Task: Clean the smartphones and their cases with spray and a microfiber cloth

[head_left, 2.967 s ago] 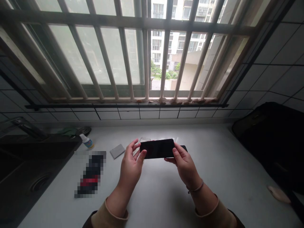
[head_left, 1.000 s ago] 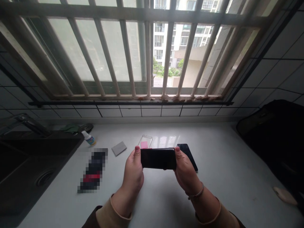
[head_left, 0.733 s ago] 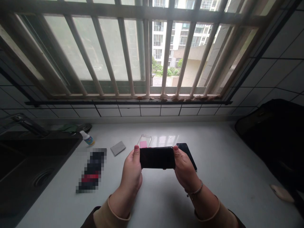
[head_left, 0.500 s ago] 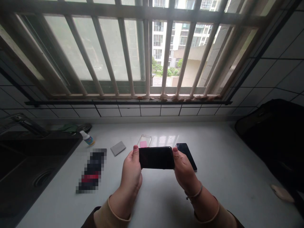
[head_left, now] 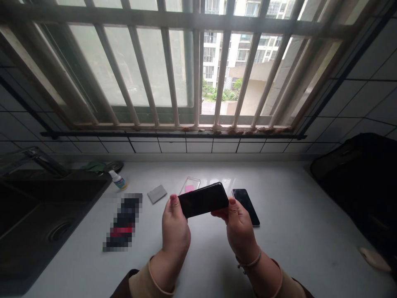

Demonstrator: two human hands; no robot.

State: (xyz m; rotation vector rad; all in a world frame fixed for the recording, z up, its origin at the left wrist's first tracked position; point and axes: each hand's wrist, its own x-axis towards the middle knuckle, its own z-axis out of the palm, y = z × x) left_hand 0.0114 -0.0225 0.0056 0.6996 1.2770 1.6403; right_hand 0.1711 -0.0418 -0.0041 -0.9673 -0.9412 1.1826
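A black smartphone (head_left: 204, 200) is held sideways above the counter, its dark screen facing me and its right end tilted up. My left hand (head_left: 176, 227) grips the left end, thumb on the front edge and fingers hidden behind. At the lower right corner, my right hand (head_left: 238, 225) closes thumb and fingers on the phone. A second dark phone (head_left: 246, 207) lies on the counter just beyond my right hand. Behind the held phone, a clear phone case (head_left: 194, 182) and a pink piece (head_left: 189, 188) lie partly covered.
A grey folded cloth (head_left: 157, 194), a small spray bottle (head_left: 118, 180) and a blurred dark item (head_left: 125, 221) lie on the white counter (head_left: 285, 240). A dark sink (head_left: 83, 211) is on the left. At right sit a black bag-like object (head_left: 356, 178) and a pale object (head_left: 374, 258).
The held phone has turned from level to tilted, right end up. My right hand has shifted lower on its end, its fingers now showing below the phone. The view has moved slightly.
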